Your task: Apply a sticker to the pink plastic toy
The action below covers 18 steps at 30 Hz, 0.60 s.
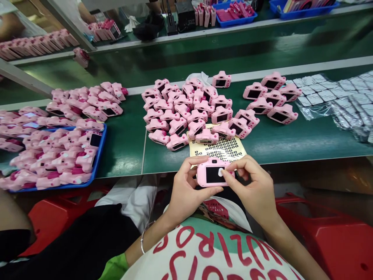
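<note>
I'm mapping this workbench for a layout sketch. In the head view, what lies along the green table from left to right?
Blue tray of pink toy cameras → central pile of pink cameras → sticker sheet → small group of cameras → clear bags of small parts.

The pink toy camera (215, 172) looked smooth glossy plastic with a shiny dark screen, just before the matt paper sticker sheet (221, 149) on the matt green tabletop (291, 142)

This was a factory assembly line: a long green bench (122, 147) held heaps of identical pink toy cameras (186, 112), a blue tray (99, 155) of more, a sticker sheet (221, 147) and bagged parts (344, 101).
</note>
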Each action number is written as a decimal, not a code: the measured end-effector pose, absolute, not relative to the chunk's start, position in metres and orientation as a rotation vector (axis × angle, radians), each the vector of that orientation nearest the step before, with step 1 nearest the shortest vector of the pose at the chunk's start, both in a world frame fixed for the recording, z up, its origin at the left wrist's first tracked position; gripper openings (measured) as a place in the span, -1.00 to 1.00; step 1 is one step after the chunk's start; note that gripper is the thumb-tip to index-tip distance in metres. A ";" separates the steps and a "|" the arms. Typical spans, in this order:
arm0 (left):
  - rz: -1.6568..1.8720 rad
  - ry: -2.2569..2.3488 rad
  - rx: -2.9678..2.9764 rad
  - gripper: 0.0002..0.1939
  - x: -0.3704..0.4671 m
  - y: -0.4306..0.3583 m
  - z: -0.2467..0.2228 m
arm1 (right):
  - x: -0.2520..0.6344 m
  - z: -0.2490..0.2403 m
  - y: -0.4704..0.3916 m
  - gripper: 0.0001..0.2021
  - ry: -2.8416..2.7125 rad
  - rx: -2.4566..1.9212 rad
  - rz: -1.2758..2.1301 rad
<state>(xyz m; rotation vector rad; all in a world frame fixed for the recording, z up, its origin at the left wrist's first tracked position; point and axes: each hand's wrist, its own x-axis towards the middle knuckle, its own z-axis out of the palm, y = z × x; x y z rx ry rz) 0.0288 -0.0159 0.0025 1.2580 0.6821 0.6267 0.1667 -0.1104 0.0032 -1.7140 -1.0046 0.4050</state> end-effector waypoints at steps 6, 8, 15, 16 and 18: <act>0.599 0.671 1.223 -0.38 0.030 -0.016 0.004 | 0.175 -0.002 -0.109 -0.74 -0.714 -1.652 0.685; 0.596 0.671 1.209 -0.38 0.030 -0.017 0.004 | 0.176 -0.005 -0.107 -0.72 -0.693 -1.597 0.850; 0.547 0.684 1.136 -0.35 0.035 -0.013 0.000 | 0.188 -0.013 -0.104 -0.72 -0.521 -1.283 1.128; 0.544 0.693 1.130 -0.34 0.036 -0.012 0.000 | 0.190 -0.013 -0.105 -0.70 -0.524 -1.295 1.133; 0.519 0.727 1.132 -0.34 0.038 -0.012 0.004 | 0.193 -0.014 -0.108 -0.62 -0.562 -1.322 1.206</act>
